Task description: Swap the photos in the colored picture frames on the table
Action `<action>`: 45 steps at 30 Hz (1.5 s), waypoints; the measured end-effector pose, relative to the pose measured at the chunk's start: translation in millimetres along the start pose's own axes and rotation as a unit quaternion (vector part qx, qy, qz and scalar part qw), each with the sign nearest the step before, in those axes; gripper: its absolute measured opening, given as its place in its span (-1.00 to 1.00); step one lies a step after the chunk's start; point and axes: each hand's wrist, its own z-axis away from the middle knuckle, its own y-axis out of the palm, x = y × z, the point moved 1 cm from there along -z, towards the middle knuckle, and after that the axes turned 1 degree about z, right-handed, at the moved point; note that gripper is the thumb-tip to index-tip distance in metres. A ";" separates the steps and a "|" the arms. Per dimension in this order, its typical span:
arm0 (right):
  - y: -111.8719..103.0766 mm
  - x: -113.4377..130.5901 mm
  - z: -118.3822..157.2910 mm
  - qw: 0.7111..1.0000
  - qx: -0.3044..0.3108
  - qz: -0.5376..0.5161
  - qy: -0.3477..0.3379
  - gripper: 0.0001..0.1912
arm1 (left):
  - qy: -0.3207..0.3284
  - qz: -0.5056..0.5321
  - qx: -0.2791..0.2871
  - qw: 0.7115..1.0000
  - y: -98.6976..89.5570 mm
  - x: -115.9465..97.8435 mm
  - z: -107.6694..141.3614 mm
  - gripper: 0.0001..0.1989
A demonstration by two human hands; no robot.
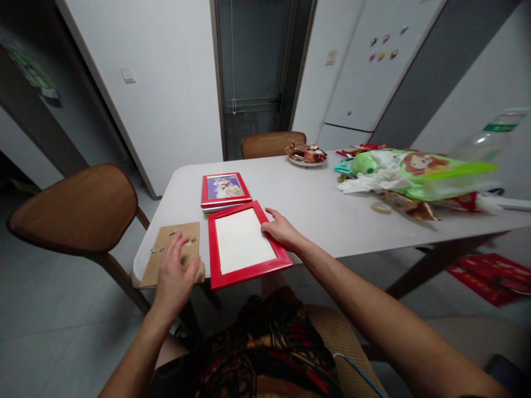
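Observation:
A red picture frame (216, 258) with a white panel inside its border lies at the near edge of the table, its front side jutting over the edge. My right hand (282, 229) grips its right side, thumb on top and the other fingers partly hidden. To the left lies a brown backing board (160, 265) with small metal fittings on it. Over this board my left hand (176, 271) hovers or rests with fingers apart; contact is unclear. Just behind, a second red frame (205, 190) holding a photo of two figures lies on top of something grey-edged.
Wrappers and a green printed bag (440, 171) crowd the table's right side, with a tape roll (380, 208) before them. A plate (307, 162) of food stands at the back. Wooden chairs (78, 210) flank the white table (315, 221). A clear bottle (489, 138) stands far right.

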 end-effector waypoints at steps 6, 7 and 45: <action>4.9 33.7 17.9 0.950 0.076 -0.300 0.041 -0.20 | 0.075 0.083 0.109 0.988 32.8 -60.9 1.6 -0.56; 5.1 39.4 20.7 0.947 0.079 -0.309 0.037 -0.22 | 0.086 0.089 0.114 0.986 36.7 -67.1 0.3 -0.54; -9.1 -23.0 4.5 0.918 -0.043 0.374 -0.129 -0.61 | -0.083 0.019 0.050 0.995 5.4 11.4 30.1 -0.57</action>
